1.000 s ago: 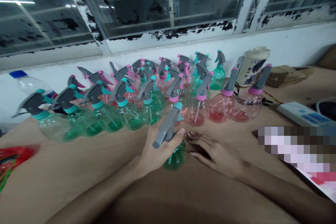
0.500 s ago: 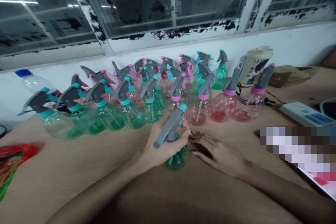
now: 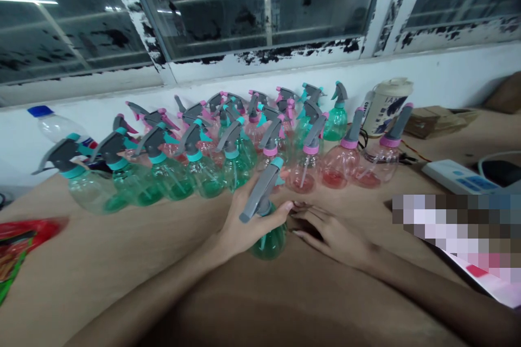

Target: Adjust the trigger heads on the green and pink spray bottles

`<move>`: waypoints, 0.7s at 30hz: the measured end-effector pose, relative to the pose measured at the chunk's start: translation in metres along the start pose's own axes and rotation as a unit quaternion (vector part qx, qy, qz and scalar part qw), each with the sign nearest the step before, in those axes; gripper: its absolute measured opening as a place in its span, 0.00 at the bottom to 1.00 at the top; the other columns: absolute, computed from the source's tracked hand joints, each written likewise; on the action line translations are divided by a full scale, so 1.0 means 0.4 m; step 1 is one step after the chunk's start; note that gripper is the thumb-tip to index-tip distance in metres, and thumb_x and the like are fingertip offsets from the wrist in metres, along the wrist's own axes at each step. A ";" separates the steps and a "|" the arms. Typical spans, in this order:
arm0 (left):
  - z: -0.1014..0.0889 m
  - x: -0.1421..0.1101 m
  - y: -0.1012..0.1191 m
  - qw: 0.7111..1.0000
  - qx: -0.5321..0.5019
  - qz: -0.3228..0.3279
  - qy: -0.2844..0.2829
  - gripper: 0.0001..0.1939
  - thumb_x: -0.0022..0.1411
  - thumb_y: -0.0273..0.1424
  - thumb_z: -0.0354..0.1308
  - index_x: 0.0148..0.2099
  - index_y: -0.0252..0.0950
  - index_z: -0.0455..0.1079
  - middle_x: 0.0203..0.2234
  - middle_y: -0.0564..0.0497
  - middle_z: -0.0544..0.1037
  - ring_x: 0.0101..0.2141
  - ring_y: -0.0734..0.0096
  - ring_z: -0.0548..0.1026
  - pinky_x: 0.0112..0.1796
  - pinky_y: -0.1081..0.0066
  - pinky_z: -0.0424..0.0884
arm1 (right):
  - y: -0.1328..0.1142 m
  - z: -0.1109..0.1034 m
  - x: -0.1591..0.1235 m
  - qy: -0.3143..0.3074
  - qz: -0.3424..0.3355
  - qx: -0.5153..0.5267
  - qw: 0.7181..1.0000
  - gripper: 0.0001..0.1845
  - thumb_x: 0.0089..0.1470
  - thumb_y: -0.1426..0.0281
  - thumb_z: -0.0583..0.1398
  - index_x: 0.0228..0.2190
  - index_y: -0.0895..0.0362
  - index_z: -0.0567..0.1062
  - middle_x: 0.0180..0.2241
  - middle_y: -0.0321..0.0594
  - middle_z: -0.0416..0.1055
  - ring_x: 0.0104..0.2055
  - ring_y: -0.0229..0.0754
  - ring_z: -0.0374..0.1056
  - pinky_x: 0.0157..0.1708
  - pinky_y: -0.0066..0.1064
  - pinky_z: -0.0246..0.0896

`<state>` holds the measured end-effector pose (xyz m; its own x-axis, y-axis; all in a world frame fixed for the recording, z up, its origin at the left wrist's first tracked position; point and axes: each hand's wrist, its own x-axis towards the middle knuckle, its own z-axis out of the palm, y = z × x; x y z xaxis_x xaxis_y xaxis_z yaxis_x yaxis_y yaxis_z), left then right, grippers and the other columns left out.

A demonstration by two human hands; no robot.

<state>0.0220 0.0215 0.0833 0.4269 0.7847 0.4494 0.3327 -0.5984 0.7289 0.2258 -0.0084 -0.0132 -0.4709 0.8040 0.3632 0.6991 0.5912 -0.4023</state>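
Observation:
A green spray bottle (image 3: 269, 243) with a grey trigger head and a teal nozzle tip stands on the table in front of me. My left hand (image 3: 238, 227) is wrapped round its neck, the thumb across the near side and the other fingers partly hidden behind the head. Just right of the bottle, my right hand (image 3: 340, 234) rests low over the table with fingers loosely stretched and holding nothing. Behind both hands stand rows of similar bottles, among them a green one (image 3: 211, 181) with a teal collar and a pink one (image 3: 336, 173) with a pink collar.
A clear plastic bottle (image 3: 57, 126) with a blue cap stands at the back left, a red packet (image 3: 36, 227) nearer. To the right are a paper cup (image 3: 386, 105), brown cardboard (image 3: 435, 121), cables and a white box (image 3: 456, 176). A windowed wall closes off the back.
The view has shifted slightly, so things on the right sit further left. My left hand stays round the spray bottle, and my right hand stays beside it.

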 end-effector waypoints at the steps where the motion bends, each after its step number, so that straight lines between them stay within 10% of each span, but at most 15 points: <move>1: 0.000 -0.001 -0.003 1.000 -0.009 0.003 -0.004 0.22 0.56 0.33 0.60 0.53 0.42 0.65 0.44 0.45 0.76 0.39 0.60 0.77 0.35 0.64 0.75 | -0.001 0.000 0.000 0.000 -0.002 0.001 1.000 0.19 0.60 0.67 0.53 0.52 0.57 0.66 0.52 0.48 0.70 0.56 0.47 0.63 0.55 0.44 0.61; 14: -0.024 -0.033 0.002 0.997 0.052 -0.013 0.049 0.12 0.58 0.34 0.55 0.45 0.40 0.65 0.19 0.59 0.65 0.20 0.73 0.63 0.24 0.73 0.65 | 0.003 0.003 0.000 -0.008 -0.002 -0.006 1.000 0.18 0.60 0.66 0.54 0.51 0.56 0.66 0.53 0.48 0.69 0.57 0.47 0.62 0.55 0.45 0.60; 21: -0.193 -0.145 0.037 0.973 0.172 -0.097 0.115 0.13 0.58 0.40 0.55 0.42 0.39 0.72 0.23 0.54 0.74 0.24 0.68 0.71 0.26 0.71 0.68 | 0.029 0.031 -0.019 0.001 0.009 0.016 1.000 0.18 0.60 0.63 0.53 0.51 0.53 0.66 0.54 0.45 0.67 0.57 0.49 0.62 0.55 0.49 0.60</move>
<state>-0.0626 -0.0203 0.1077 0.1410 0.8804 0.4529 0.6678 -0.4223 0.6130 0.2307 -0.0067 -0.0309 -0.4577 0.8139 0.3578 0.6889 0.5791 -0.4360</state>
